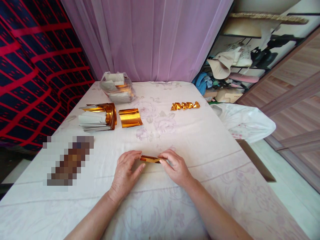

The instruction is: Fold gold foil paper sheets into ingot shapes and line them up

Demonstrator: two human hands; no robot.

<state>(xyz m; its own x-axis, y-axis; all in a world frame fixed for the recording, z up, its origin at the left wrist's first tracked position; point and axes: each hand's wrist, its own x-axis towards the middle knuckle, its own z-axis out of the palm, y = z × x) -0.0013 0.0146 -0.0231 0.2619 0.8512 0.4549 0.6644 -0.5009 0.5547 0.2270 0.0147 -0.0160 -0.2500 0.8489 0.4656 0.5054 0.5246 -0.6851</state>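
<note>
A narrow folded strip of gold foil paper [150,159] lies on the white flowered cloth in front of me. My left hand [126,173] pinches its left end and my right hand [175,166] pinches its right end, both pressing it against the cloth. Further back on the left is a stack of gold-and-white paper sheets [97,117], with a single curled gold sheet [130,117] beside it. A row of several folded gold pieces [185,105] lies at the back right.
A clear plastic bag of paper packs [117,87] stands at the far left of the table [212,150]. A white plastic bag [246,121] hangs off the right edge. A blurred patch [68,160] covers something at the near left. A pink curtain hangs behind.
</note>
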